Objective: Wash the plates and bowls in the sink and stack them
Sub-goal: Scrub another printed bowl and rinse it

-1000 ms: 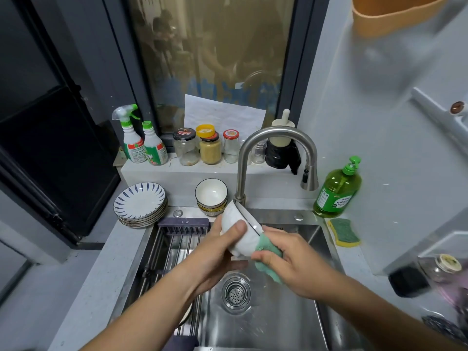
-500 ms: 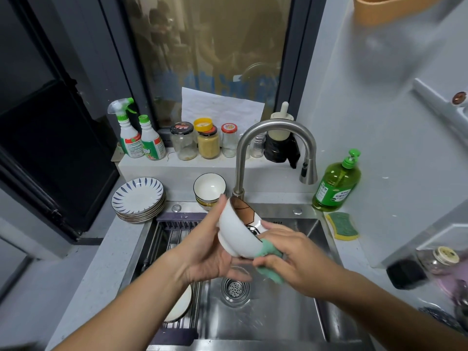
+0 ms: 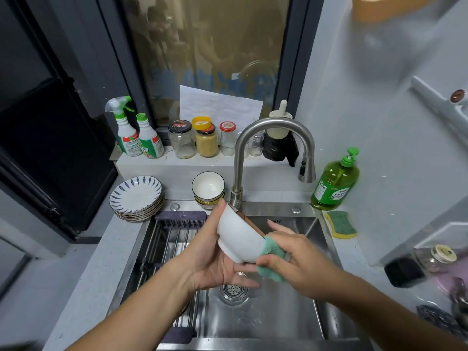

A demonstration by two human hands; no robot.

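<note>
Currently my left hand (image 3: pixel 210 259) cradles the white bowl (image 3: pixel 238 236), tipped sideways above the sink (image 3: pixel 278 320) — thumb at its upper rim; right hand (image 3: pixel 296 259) pinches a green sponge (image 3: pixel 272 252) against the lower edge.

Inside of bowl (image 3: pixel 238 236) unseen

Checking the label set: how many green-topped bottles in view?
3: spray bottle and capped bottle side by side at ledge's left end, pump soap bottle on the counter right of the faucet. None look hidden.
</note>
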